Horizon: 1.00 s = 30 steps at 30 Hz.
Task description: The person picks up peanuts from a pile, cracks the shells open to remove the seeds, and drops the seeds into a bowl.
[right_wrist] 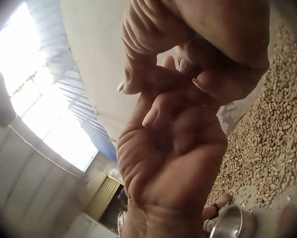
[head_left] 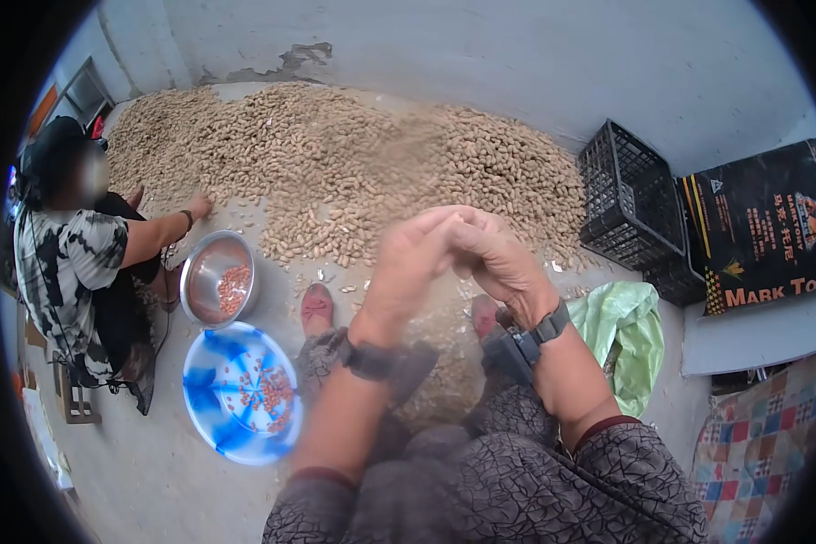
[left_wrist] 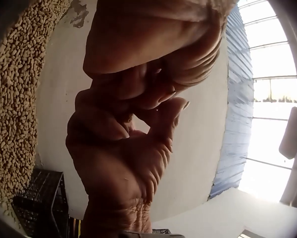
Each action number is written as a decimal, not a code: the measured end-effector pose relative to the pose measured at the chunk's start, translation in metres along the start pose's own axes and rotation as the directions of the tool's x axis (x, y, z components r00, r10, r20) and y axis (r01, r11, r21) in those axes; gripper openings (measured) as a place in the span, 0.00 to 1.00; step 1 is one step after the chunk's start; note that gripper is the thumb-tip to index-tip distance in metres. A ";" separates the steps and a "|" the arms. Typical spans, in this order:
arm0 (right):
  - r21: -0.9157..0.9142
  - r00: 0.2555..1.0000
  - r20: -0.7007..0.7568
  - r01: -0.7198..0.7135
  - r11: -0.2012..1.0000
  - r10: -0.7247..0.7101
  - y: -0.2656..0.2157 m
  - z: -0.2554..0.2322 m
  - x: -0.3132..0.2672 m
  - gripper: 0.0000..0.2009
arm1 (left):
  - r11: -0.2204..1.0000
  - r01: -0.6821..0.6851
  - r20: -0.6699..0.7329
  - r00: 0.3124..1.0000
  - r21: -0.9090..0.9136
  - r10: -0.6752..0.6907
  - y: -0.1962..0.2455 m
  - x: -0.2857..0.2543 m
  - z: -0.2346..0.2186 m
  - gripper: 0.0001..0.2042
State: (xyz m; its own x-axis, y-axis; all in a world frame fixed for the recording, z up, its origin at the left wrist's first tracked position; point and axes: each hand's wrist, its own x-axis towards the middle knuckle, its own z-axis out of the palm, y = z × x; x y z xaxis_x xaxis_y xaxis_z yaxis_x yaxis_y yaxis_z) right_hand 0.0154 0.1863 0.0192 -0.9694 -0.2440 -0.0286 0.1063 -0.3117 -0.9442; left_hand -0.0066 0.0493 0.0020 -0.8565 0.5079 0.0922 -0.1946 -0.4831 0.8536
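Left hand (head_left: 412, 263): fingers curled in, tips meeting the other hand's; its grip is closed on a small pale piece (right_wrist: 182, 65), probably peanut shell, mostly hidden.
Right hand (head_left: 499, 258): also closed round that piece from the other side; two-sided contact likely keeps so small a thing steady.
Hand position: raised together in front of the body, presumably for comfortable close work.
Unshelled peanuts (head_left: 326, 154): heaped on the floor (head_left: 145, 453) along the wall (head_left: 480, 54), which probably stops them spreading backward.
Steel bowl (head_left: 204, 276): between the seated person (head_left: 68, 263) and the wearer, reddish kernels (head_left: 234, 288) inside; apparently reachable by both.
Blue-and-white basin (head_left: 213, 390): just beside the bowl, on the wearer's left, more kernels (head_left: 276, 396) within; seemingly set low for easy dropping.
Black plastic crate (head_left: 639, 195): at the heap's right end, perhaps out of the way.
Green sack (head_left: 639, 340): crumpled on the floor, wearer's right.
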 end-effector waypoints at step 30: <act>0.108 0.989 -0.149 0.011 0.994 0.005 -0.006 -0.014 -0.006 0.13 | 1.000 -0.003 -0.008 1.000 -0.030 0.003 -0.006 0.008 0.027 0.16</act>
State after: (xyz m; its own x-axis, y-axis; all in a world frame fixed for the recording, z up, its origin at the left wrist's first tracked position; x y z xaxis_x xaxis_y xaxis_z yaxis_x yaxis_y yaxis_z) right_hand 0.0171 0.2028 0.0204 -0.9910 -0.1061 -0.0819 0.1188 -0.4118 -0.9035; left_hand 0.0007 0.0755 0.0114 -0.8608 0.5007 0.0909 -0.2060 -0.5061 0.8375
